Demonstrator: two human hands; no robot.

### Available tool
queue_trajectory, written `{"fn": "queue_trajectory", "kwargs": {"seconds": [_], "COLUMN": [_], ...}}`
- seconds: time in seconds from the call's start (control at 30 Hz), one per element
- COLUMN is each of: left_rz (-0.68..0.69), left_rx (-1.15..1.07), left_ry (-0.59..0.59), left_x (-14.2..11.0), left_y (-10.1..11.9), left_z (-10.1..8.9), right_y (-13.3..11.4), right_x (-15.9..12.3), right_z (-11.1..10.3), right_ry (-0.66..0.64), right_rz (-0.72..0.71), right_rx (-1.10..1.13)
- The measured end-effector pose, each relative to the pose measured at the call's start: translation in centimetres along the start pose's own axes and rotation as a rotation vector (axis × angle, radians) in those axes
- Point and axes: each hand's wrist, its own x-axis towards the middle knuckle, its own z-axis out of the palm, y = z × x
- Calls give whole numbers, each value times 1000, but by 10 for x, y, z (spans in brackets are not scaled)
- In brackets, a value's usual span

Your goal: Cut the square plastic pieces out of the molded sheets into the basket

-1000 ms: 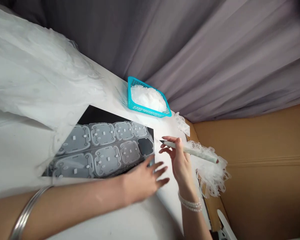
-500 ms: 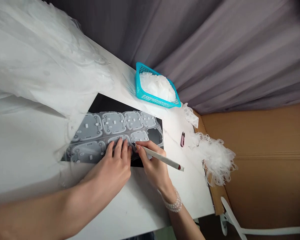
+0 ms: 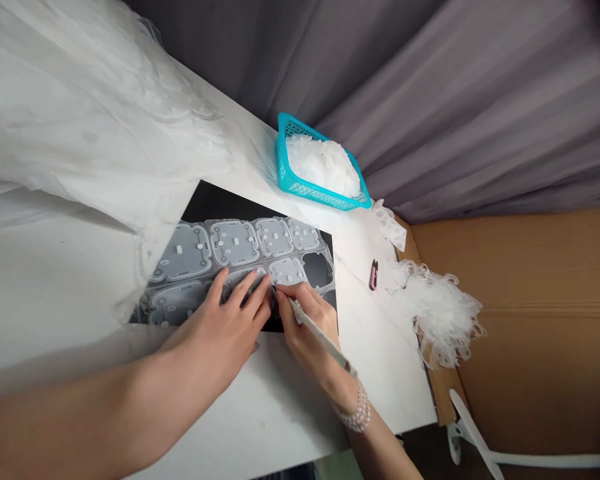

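A translucent patterned sheet (image 3: 234, 241) with rows of rounded panels lies over a black mat (image 3: 215, 200). One panel opening near its right end shows bare black. My left hand (image 3: 230, 320) presses on the sheet with its fingers spread, holding nothing. Close by its fingertips, my right hand (image 3: 307, 327) grips a slim white pen-shaped tool (image 3: 325, 341) like a pencil. The tool's dark tip points down at the sheet beside a panel; whether it touches is hidden by my fingers.
White gauzy sheeting (image 3: 90, 127) is heaped at the left. A turquoise basket (image 3: 325, 195) holds white pieces. Small pink thread snips (image 3: 374, 275) lie to the right, near a tangle of white scraps (image 3: 443, 313). Cardboard (image 3: 530, 333) and a grey curtain (image 3: 430, 100) border the table.
The view has shifted slightly. My right hand has swung the tool's back end down toward my wrist. My left fingers lie at a different slant, still on the sheet.
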Motion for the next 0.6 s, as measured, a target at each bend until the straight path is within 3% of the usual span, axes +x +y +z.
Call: {"fn": "queue_trajectory", "kwargs": {"seconds": [0.2,0.37,0.5,0.6], "left_rz": [-75,-39,-75,-90], "left_rx": [51,-35,-18,-42], "left_ry": [-62,-38,-11,-30], "left_x": [1,-2,-3,-2], "left_y": [3,-3,-2,-3], "left_z": [-4,2,5,5], "right_y": [5,5,1,8], "right_x": [-7,-3,-7,-7], "right_z": [10,12,15,11], "right_ry": [8,-57,-110,-118], "right_rz": [-195,-265,-272,-189], "right_rx": [-219,-350,-275,-57]}}
